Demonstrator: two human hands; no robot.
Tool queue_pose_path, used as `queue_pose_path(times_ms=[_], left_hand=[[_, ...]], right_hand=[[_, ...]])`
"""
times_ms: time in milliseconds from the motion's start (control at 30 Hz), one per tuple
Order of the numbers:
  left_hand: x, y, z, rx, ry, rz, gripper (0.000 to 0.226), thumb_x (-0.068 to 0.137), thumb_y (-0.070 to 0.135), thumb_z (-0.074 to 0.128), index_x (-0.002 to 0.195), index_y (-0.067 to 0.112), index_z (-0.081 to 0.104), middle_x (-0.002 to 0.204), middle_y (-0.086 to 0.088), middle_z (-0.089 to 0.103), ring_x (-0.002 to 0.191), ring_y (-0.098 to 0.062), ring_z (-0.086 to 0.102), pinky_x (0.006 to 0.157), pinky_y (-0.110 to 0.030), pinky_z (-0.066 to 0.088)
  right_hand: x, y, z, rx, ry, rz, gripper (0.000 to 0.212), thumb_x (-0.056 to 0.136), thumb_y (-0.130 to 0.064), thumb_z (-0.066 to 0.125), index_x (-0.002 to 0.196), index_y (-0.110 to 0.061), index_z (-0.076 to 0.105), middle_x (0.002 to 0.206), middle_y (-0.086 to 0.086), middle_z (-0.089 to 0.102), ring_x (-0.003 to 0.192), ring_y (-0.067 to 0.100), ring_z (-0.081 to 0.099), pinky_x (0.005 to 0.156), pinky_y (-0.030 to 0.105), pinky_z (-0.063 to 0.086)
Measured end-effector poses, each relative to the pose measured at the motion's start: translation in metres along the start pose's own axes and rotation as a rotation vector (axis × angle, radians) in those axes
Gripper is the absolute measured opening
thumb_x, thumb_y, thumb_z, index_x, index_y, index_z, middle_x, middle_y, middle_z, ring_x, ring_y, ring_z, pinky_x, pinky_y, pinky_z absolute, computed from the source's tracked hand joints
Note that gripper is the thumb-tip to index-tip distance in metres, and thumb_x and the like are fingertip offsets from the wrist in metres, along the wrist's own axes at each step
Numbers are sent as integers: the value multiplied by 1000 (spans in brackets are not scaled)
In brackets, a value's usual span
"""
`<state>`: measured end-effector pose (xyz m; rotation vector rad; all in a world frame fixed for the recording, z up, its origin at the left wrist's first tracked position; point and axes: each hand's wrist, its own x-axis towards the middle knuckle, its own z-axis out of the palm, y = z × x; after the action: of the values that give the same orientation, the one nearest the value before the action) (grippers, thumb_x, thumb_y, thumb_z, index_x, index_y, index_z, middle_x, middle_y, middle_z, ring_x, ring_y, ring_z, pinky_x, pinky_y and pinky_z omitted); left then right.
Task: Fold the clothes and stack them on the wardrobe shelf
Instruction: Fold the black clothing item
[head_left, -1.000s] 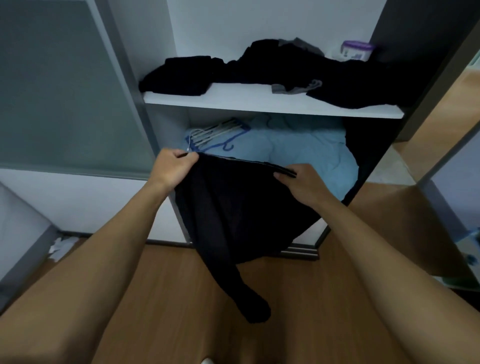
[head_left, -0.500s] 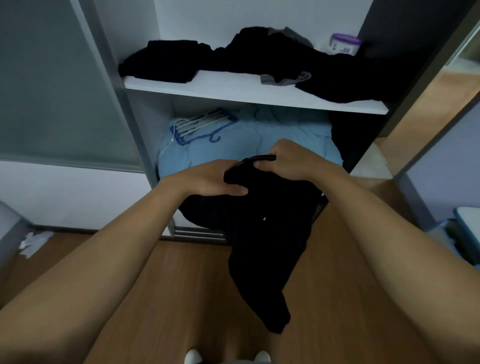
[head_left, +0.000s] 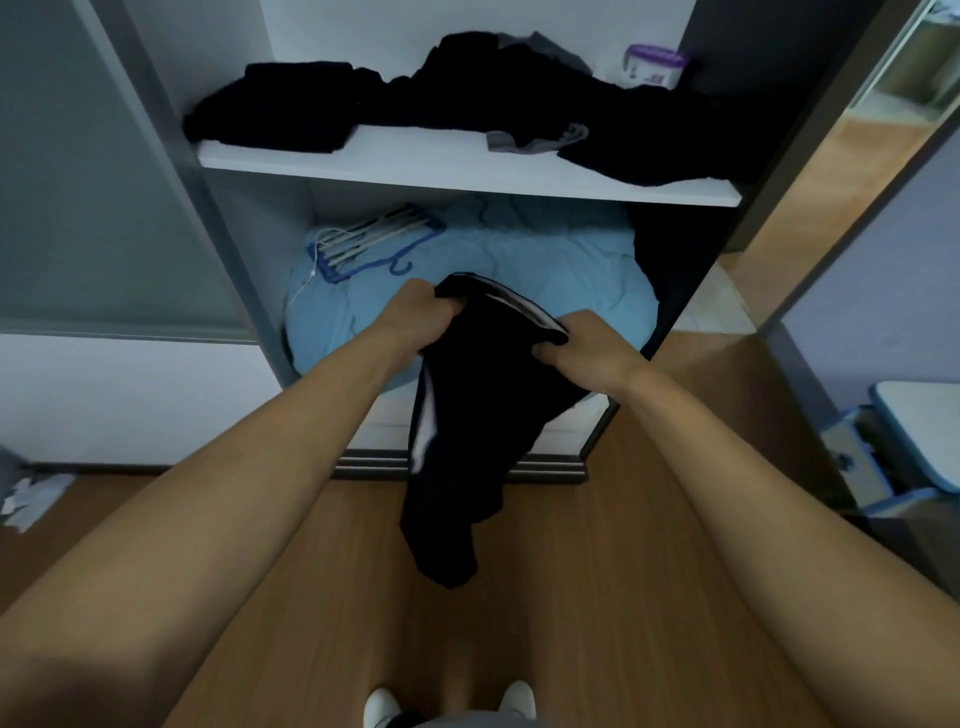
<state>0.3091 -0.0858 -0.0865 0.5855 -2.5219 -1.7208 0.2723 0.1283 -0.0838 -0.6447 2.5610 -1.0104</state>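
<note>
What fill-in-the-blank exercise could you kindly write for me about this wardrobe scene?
1. The left hand and the right hand both grip a ____ garment.
2. The hangers lie on the ____ bedding.
3. The container with the purple lid stands at the ____ end of the shelf.

Missing words: black; blue; right.
</note>
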Motion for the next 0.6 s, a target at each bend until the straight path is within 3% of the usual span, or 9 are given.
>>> queue_pose_path(times_ms=[33,100,233,300,367,433,500,600], left_hand=[[-1,2,-2,-72,-39,-55,13,98,14,54,106,6,60,84,-7,65,70,-18,64,45,-15,49],[-2,4,-8,-215,-130,-143,19,99,6,49,116,9,58,92,-12,68,71,-24,70,52,-28,59],[-2,3,-13,-192,6,-127,13,98,5,53,102,-1,63,89,-19,69,60,-21,70,51,-33,60],[1,0,-13,-125,80,-122,20,99,10,54,101,-8,63,97,-25,68,71,-29,70,65,-43,63],[4,0,-12,-12,132,-110,30,100,16,51,104,-12,63,104,-28,68,89,-38,69,81,-51,60],[2,2,-11,81,189,-79,33,101,20,49,97,-10,63,101,-27,68,94,-40,68,84,-46,58],[0,5,-11,148,255,-56,30,101,22,48,90,-3,61,92,-23,66,94,-39,67,76,-36,53],[2,8,-17,105,294,-53,30,98,20,49,89,-4,63,99,-28,68,94,-39,68,82,-44,58]], right_hand=[[-1,-4,1,24,25,-27,8,96,-16,61,96,-10,65,89,6,66,85,20,63,68,19,49],[-3,-11,6,-11,21,-61,14,94,-17,63,80,-17,59,78,1,62,73,14,59,59,22,44],[-13,-15,24,26,-40,-71,10,95,-21,63,85,-20,62,83,-2,64,74,10,60,61,18,44],[-17,-18,34,165,-25,-38,19,97,-27,61,82,-14,63,80,0,66,70,9,61,61,19,46],[-19,-24,43,280,3,36,35,94,-44,61,73,-17,61,67,-6,64,59,3,61,54,16,43],[-22,-35,51,306,-15,81,41,83,-68,60,76,-28,66,64,-18,66,59,-5,63,51,9,42],[-25,-44,61,186,-49,15,46,74,-78,61,86,-34,69,67,-26,64,64,-12,61,51,3,40],[-21,-44,75,-198,-34,-68,39,76,-55,73,93,-23,59,80,-20,55,75,-3,55,57,13,37]])
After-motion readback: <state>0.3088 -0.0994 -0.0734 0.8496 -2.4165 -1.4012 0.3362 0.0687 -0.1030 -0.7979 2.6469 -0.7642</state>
